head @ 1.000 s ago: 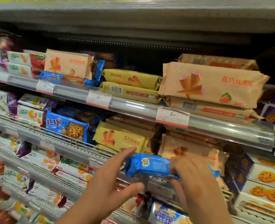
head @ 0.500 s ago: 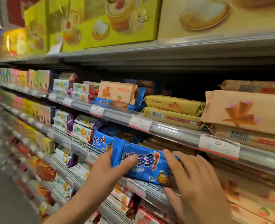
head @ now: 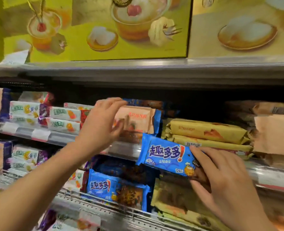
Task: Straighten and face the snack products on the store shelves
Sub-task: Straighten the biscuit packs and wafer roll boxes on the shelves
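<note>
My right hand (head: 221, 177) grips the right end of a blue cookie pack (head: 166, 155), held face-out in front of the upper shelf's rail (head: 126, 150). My left hand (head: 101, 125) is raised at the upper shelf, fingers spread over a peach-coloured wafer pack (head: 138, 119) that stands upright; its thumb is at the pack's top edge and its fingers are blurred against the front. Behind that pack lie more blue packs (head: 157, 121). A matching blue cookie pack (head: 114, 189) stands on the shelf below.
Two yellow wafer packs (head: 206, 132) are stacked right of the peach pack, with larger peach packs (head: 274, 134) further right. White-and-green biscuit packs (head: 63, 119) fill the left of the upper shelf. Yellow gift boxes (head: 104, 29) stand on the top shelf. A wire rail (head: 96, 209) fronts the lower shelf.
My left hand has let go of the blue cookie pack and gone up to the peach wafer pack. My right hand alone now holds the blue pack, raised higher. The view has tilted upward.
</note>
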`<state>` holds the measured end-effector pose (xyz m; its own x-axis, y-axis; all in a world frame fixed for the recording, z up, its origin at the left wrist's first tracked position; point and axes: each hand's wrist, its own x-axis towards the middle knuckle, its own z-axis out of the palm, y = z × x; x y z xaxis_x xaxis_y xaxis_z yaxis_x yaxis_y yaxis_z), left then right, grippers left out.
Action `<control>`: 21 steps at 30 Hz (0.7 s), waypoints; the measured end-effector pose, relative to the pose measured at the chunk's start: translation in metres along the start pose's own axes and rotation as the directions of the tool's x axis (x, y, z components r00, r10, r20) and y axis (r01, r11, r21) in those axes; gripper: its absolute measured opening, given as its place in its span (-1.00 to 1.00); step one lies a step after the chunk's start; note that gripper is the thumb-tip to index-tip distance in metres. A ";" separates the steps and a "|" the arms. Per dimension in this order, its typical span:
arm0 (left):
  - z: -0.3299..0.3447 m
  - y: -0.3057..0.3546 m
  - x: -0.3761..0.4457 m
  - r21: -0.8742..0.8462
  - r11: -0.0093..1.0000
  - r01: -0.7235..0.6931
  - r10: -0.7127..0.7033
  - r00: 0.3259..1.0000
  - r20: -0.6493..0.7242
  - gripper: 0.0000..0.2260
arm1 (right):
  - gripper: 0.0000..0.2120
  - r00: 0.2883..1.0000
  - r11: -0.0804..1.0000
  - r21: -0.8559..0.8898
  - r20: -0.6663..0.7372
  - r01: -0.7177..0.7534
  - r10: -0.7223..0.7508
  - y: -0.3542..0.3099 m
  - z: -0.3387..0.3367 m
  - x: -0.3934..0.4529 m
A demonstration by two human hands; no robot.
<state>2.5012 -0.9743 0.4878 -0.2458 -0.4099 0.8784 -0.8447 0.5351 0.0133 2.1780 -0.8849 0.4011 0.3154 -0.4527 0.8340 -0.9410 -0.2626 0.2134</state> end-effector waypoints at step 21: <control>-0.033 -0.035 0.019 0.079 0.994 -0.075 0.070 0.995 0.066 -0.38 | -0.26 0.991 0.993 0.046 0.089 -0.109 0.104 -0.011 -0.016 0.013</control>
<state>2.5415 -0.9765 0.5194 -0.3350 -0.4193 0.8438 -0.8587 0.5046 -0.0902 2.1900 -0.8742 0.4177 0.2251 -0.5518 0.8030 -0.9631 -0.2508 0.0977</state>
